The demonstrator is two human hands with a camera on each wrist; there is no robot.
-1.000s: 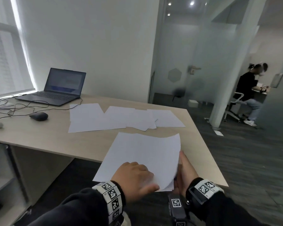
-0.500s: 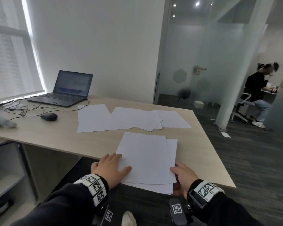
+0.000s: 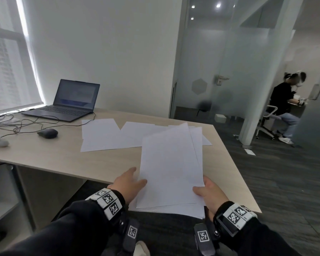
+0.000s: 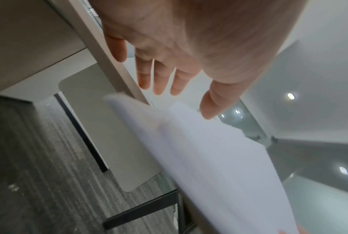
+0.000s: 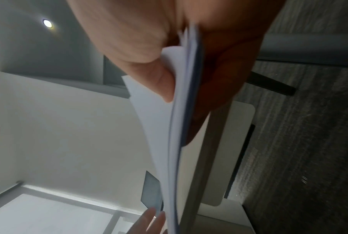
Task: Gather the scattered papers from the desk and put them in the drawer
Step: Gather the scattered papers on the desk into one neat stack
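I hold a stack of white papers (image 3: 171, 169) tilted up over the desk's (image 3: 59, 157) near edge. My right hand (image 3: 204, 191) pinches its lower right corner, thumb on top and fingers underneath; the right wrist view shows the paper stack (image 5: 175, 142) edge-on in the right hand (image 5: 179, 88). My left hand (image 3: 135, 177) lies beside the stack's left edge with straight fingers, its thumb touching the sheet. In the left wrist view the left hand (image 4: 183, 101) is spread above the papers (image 4: 219, 158). More loose sheets (image 3: 102, 134) lie scattered further back on the desk. No drawer is in view.
An open laptop (image 3: 70, 102), a dark mouse (image 3: 47, 133) and tangled cables (image 3: 13, 123) occupy the desk's left back. A shelf unit (image 3: 2, 200) stands under the desk at left. A seated person (image 3: 284, 108) is beyond the glass partition (image 3: 211, 71) at right.
The stack lay flat on the desk with both hands at its near corners; now it is lifted and tilted up, held by my right hand, with the left hand beside its edge.
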